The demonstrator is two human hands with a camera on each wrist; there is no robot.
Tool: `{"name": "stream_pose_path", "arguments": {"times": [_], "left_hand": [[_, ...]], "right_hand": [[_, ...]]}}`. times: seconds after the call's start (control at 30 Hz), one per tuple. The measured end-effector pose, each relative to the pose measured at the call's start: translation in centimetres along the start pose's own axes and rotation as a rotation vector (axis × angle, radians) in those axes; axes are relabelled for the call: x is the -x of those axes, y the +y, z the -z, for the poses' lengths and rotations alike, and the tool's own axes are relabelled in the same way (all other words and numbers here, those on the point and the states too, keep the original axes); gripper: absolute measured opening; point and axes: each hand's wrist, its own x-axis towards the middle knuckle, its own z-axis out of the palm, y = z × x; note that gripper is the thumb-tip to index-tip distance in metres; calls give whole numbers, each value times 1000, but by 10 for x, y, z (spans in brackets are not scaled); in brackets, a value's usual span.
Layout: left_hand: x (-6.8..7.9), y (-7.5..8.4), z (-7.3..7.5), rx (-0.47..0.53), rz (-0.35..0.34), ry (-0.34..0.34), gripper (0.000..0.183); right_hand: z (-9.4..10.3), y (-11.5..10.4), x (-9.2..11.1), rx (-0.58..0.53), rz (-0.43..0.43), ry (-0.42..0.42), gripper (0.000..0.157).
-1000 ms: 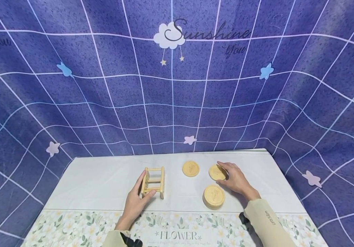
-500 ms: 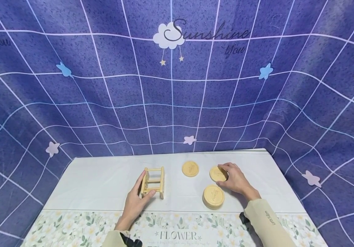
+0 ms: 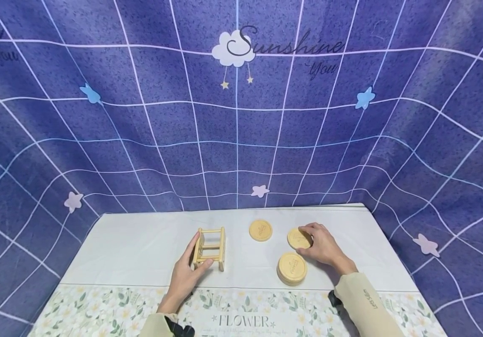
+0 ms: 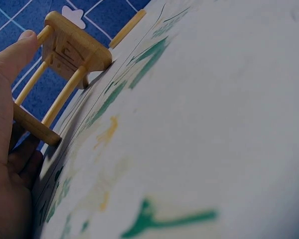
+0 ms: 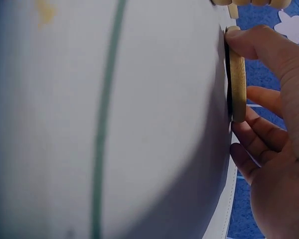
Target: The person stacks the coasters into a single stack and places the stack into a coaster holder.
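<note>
A person's two bare hands work over a white-covered table (image 3: 140,248), the left hand (image 3: 185,276) at a small wooden rack (image 3: 222,252) and the right hand (image 3: 322,245) at a pale round disc (image 3: 297,238). The left grip is closed about the rack, with the thumb across its near rail and the fingers along its left side; the left wrist view shows a side panel (image 4: 72,47) with carved marks and slim rails joining it to the other end. The right grip is clasped on the disc, pinching its rim between thumb (image 5: 254,44) and fingers (image 5: 261,133). That disc lies low over the far right part of the table, nearly flat; whether its whole underside touches the cloth cannot be told. A second disc (image 3: 260,230) lies flat to its left, apart from it, between the rack and the right hand. Nearer the person, just in front of the held disc, stands a stack of discs (image 3: 292,268), the top one bearing engraved lettering. The rack stands on the left half of the table, well apart from the stack. Beige sleeves (image 3: 365,304) cover both arms, with a black band (image 3: 335,298) showing at each wrist. Along the table's near side runs a floral border (image 3: 110,309) printed with the word "FLOWER"; behind rises a blue-violet curtain (image 3: 211,121) patterned with grid lines, stars, and a white cloud (image 3: 228,51) beside the word "Sunshine."
</note>
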Motion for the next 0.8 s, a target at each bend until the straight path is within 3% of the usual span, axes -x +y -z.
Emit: {"name": "stream_pose_path", "arguments": {"times": [0.8], "left_hand": [[0,1,0,1,7,-2,96]], "right_hand": [[12,1,11,-7,102,73,69]]}}
